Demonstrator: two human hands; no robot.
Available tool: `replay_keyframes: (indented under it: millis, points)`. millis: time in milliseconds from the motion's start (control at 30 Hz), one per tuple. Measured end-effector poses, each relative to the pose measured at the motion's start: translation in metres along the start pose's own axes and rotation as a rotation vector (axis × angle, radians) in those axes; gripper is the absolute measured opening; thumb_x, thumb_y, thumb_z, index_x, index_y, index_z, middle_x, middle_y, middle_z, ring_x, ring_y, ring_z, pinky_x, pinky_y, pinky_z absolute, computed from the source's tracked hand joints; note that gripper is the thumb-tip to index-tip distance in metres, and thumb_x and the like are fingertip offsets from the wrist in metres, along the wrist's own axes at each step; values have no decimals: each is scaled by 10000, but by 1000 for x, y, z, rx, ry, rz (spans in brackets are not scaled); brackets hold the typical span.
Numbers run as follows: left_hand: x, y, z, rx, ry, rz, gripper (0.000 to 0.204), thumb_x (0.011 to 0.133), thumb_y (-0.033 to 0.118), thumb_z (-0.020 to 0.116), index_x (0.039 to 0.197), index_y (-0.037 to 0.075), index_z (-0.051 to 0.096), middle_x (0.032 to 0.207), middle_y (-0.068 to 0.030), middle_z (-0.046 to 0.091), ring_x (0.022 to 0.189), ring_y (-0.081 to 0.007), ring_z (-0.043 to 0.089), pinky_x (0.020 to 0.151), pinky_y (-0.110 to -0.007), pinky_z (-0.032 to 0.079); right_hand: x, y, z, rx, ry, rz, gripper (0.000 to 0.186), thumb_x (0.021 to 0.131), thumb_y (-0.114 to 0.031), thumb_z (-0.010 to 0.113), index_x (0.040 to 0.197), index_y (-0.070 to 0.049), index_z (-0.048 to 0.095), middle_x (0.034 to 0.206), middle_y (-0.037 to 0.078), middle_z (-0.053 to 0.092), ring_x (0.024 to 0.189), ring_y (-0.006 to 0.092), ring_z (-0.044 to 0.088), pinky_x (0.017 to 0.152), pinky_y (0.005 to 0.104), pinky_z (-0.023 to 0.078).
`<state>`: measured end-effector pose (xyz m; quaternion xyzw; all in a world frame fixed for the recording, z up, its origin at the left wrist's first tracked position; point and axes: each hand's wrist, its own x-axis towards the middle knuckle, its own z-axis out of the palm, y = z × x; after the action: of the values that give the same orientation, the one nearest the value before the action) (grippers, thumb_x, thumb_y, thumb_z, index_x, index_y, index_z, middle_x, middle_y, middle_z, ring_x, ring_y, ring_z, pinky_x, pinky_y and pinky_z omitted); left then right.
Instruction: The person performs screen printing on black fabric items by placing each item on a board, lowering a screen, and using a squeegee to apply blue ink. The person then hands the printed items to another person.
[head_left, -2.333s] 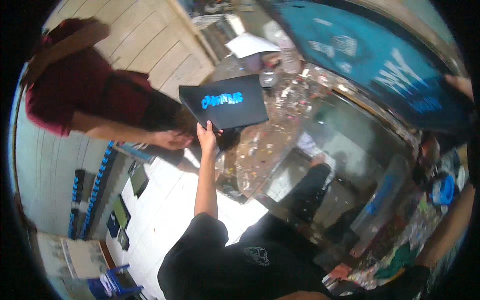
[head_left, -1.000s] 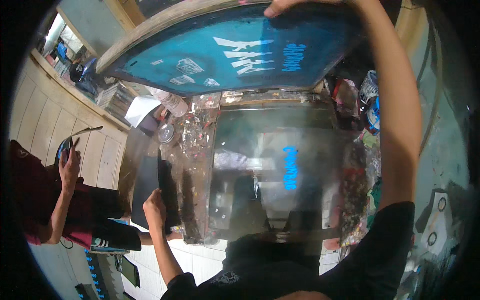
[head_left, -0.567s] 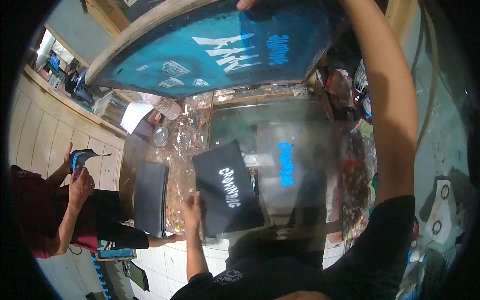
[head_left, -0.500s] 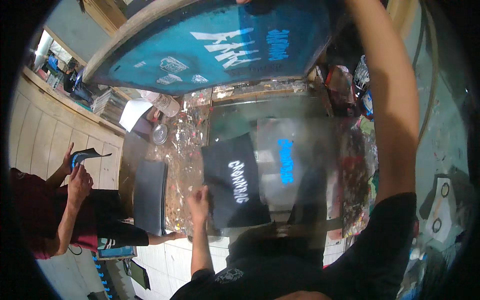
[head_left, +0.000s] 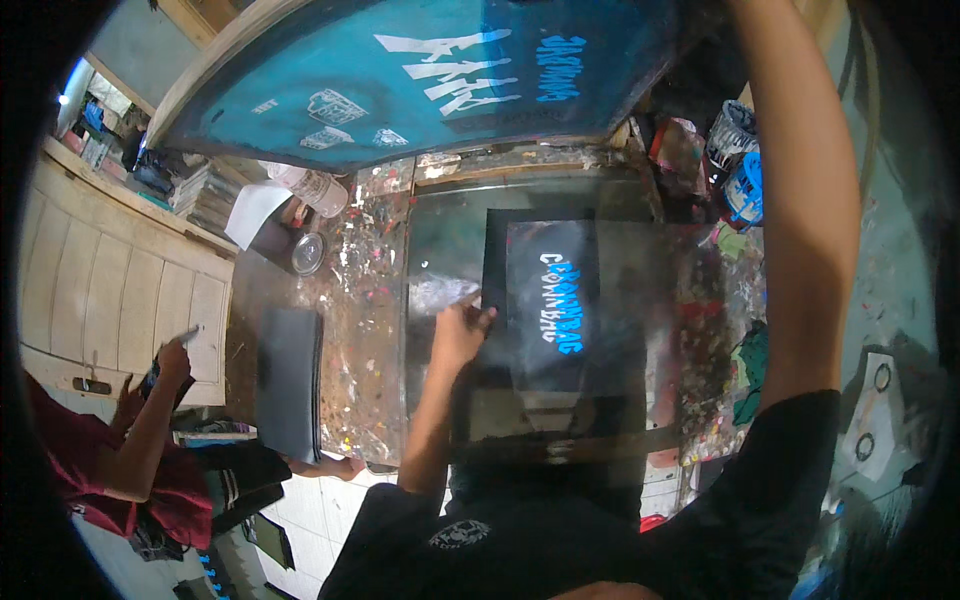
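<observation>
My left hand [head_left: 460,335] is closed at the left edge of a black sheet [head_left: 496,250] with white lettering, its fingers pinching that edge. Most of the sheet lies under a clear film [head_left: 635,300] on the worktop. Blue lettering [head_left: 572,315] on the film partly overlaps the white lettering, slightly to its right. Above the far side, a wood-framed printing screen [head_left: 250,125] with teal mesh stands tilted up. My right forearm [head_left: 815,200] stretches up toward the screen's right side, while the right hand is beyond the upper edge of the picture.
A stack of black sheets [head_left: 288,385] lies at the worktop's left. Behind it are a clear round lid [head_left: 308,254], a plastic tub [head_left: 318,192] and white paper [head_left: 255,214]. A co-worker [head_left: 165,455] stands at left. Baskets [head_left: 742,185] sit at far right.
My left hand has moved the black sheet right and away from me, under the clear film, bringing the two letterings together. The co-worker's hands have shifted lower.
</observation>
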<state>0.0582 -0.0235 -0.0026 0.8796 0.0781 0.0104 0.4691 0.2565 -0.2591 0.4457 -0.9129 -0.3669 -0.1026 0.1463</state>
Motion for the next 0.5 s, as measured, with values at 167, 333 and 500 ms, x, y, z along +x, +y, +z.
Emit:
replay_keyframes:
  millis: [167, 333, 500]
  points:
    - [-36, 25, 7, -64, -110, -60, 422, 919, 113, 764, 1320, 27, 665, 723, -121, 697, 640, -213, 699, 654, -378, 544, -21, -9, -19, -119, 13, 4, 766, 623, -639, 878, 1014, 13, 785, 997, 171, 764, 903, 282, 710, 828, 366, 536]
    - [-30, 22, 6, -18, -132, -31, 434, 897, 116, 783, 1302, 14, 664, 723, -110, 675, 648, -213, 696, 638, -398, 541, -3, 2, -6, -70, -2, -13, 741, 619, -653, 873, 996, -19, 798, 974, 155, 767, 869, 279, 708, 802, 377, 530]
    - [-22, 14, 0, 321, -142, 124, 532, 881, 195, 797, 1358, 29, 627, 948, -169, 720, 883, -287, 715, 788, -423, 560, -7, 1, -9, -53, -48, -41, 753, 630, -653, 871, 990, 4, 794, 997, 177, 766, 883, 283, 709, 822, 381, 529]
